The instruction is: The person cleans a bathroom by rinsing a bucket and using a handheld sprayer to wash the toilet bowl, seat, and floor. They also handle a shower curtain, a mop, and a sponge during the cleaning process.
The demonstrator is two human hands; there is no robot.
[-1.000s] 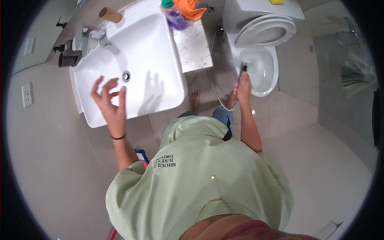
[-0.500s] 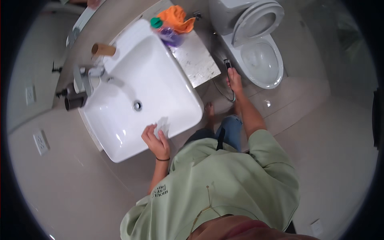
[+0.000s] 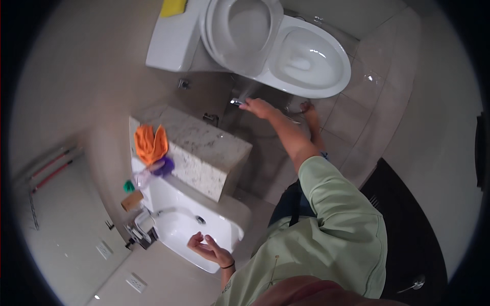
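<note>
My right hand is closed round a chrome handheld bidet sprayer, held low beside the toilet base. A faint pale streak, looking like water spray, shows between the sprayer head and the base. The white toilet has its lid and seat raised. Over the near edge of the white sink, my left hand is open with fingers loosely curled and nothing in it.
A speckled stone counter adjoins the sink. On it lie an orange cloth and a purple bottle with a green cap. A yellow cloth or sponge rests on the toilet tank. A dark door stands at right.
My view has turned toward the toilet. My right hand has carried the sprayer from the bowl's front side to beside the base. My left hand stays open at the sink.
</note>
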